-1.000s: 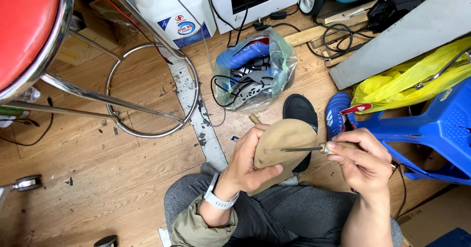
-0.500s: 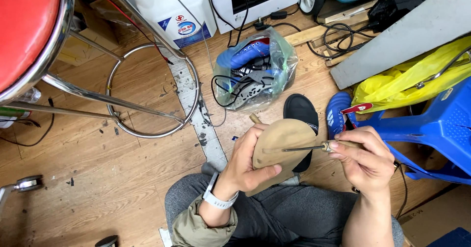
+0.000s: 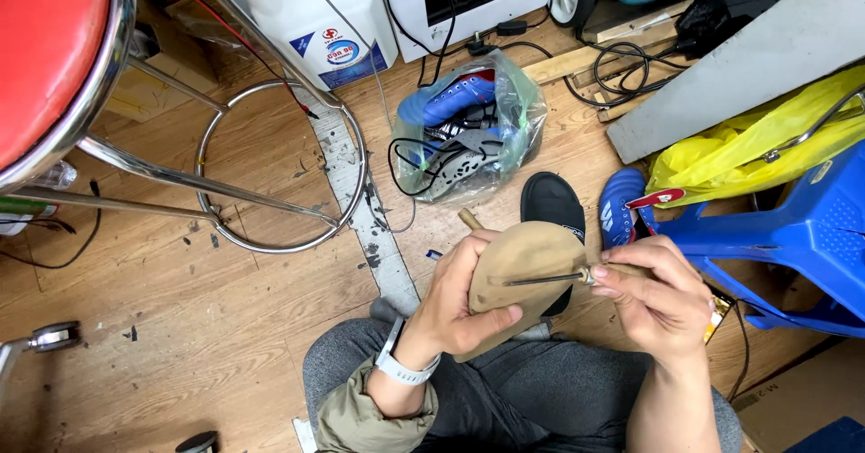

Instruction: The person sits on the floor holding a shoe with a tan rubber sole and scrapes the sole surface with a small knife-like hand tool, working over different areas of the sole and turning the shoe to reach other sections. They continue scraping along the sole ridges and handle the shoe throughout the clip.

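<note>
Little has shifted since earlier: the left hand [image 3: 455, 304] still grips the tan oval leather sole piece [image 3: 523, 268], while at three o'clock the right hand [image 3: 658, 300] pinches a thin metal awl [image 3: 545, 280] lying across it.

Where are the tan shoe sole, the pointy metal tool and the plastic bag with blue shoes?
tan shoe sole [image 3: 523, 264]: head view, on its flat bare underside.
pointy metal tool [image 3: 541, 280]: head view, on its thin metal shaft.
plastic bag with blue shoes [image 3: 468, 138]: head view, on the clear bag's front.
</note>
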